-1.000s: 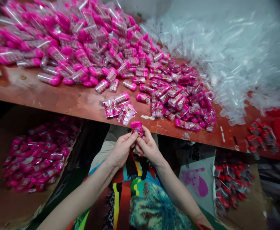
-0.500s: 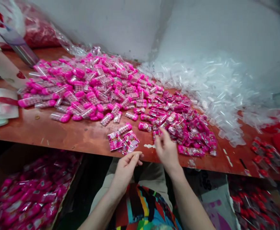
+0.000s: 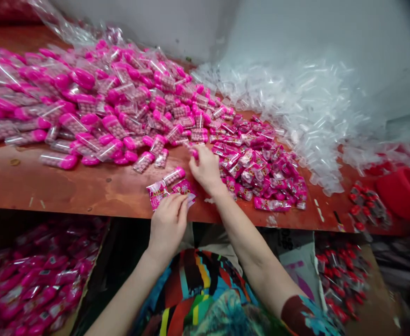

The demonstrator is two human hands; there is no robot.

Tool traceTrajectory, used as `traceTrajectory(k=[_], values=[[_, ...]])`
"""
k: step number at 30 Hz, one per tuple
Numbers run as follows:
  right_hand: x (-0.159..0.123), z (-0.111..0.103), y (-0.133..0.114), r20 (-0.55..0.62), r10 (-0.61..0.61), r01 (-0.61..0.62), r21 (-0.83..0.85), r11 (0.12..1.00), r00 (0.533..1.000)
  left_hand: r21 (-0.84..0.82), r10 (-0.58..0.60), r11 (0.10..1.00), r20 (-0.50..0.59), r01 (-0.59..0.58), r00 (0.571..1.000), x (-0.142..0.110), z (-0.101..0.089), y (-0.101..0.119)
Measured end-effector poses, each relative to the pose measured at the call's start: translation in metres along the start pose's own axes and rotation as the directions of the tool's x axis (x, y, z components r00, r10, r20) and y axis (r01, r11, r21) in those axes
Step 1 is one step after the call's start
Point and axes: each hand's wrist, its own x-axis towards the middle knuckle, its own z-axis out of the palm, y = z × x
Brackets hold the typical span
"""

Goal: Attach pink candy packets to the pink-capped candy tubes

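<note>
While the left hand (image 3: 169, 219) is resting over the printed packets (image 3: 156, 192) near the desk (image 3: 68, 191) front edge, the right hand (image 3: 206, 169) is holding a pink-capped tube (image 3: 194, 153) farther in. Right grip is sitting narrow around that tube, just beside the wrapped pile (image 3: 261, 172). Left grip is touching the packets; cannot tell if the fingertips are pinching one. A loose tube (image 3: 173, 175) is lying just beyond the packets. Big capped-tube pile (image 3: 96, 112) is covering the desk's left part, clear plastic pieces (image 3: 303, 112) are lying heaped at right by the wall (image 3: 149, 23). Red-capped pieces (image 3: 368, 203) are sitting near a red object (image 3: 404, 193). Pink-wrapped pieces (image 3: 33, 280) are lying below the desk, left side.
</note>
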Motion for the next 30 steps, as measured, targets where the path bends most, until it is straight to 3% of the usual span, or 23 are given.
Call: traceTrajectory(k=[2,5,7,10,13,17,21,23,25,27,28,30], values=[[-0.020,-0.017,0.007,-0.095,0.102,-0.068,0.314,0.947,0.990,0.295,0.102,0.949,0.055,-0.114,0.993,0.002,0.010,-0.003],[-0.062,-0.043,0.014,-0.033,0.326,-0.209,0.706,0.677,0.945,0.553,0.114,0.808,0.188,-0.201,0.976,0.001,0.027,-0.005],[-0.093,-0.054,0.018,0.078,0.423,-0.274,0.861,0.428,0.903,0.605,0.104,0.763,0.231,-0.227,0.967,-0.002,0.035,-0.006],[-0.131,-0.062,0.020,0.256,0.433,-0.321,0.943,0.083,0.864,0.575,0.166,0.780,0.192,-0.248,0.967,-0.006,0.040,-0.009],[-0.150,-0.064,0.018,0.334,0.444,-0.347,0.936,-0.056,0.831,0.486,0.275,0.832,0.054,-0.266,0.960,-0.007,0.038,-0.010],[-0.147,-0.061,0.007,0.439,0.402,-0.434,0.894,-0.109,0.804,0.403,0.430,0.841,-0.090,-0.362,0.898,-0.012,0.031,-0.001],[-0.134,-0.054,-0.003,0.435,0.392,-0.462,0.886,-0.026,0.811,0.401,0.558,0.777,-0.084,-0.485,0.825,-0.022,0.029,0.006],[-0.129,-0.052,-0.002,0.402,0.411,-0.448,0.894,0.016,0.818,0.359,0.532,0.809,-0.111,-0.466,0.839,-0.026,0.030,0.009],[-0.127,-0.052,0.002,0.364,0.447,-0.424,0.905,0.037,0.817,0.213,0.368,0.921,-0.202,-0.326,0.908,-0.028,0.031,0.013],[-0.127,-0.053,0.005,0.336,0.459,-0.406,0.912,0.060,0.822,-0.078,0.065,0.993,-0.225,-0.084,0.972,-0.027,0.032,0.017],[-0.127,-0.054,0.006,0.328,0.448,-0.401,0.913,0.076,0.832,-0.244,-0.087,0.969,-0.163,0.045,0.983,-0.026,0.032,0.020],[-0.130,-0.055,0.006,0.333,0.401,-0.403,0.909,0.103,0.854,-0.504,-0.293,0.818,0.048,0.277,0.955,-0.023,0.033,0.025]])
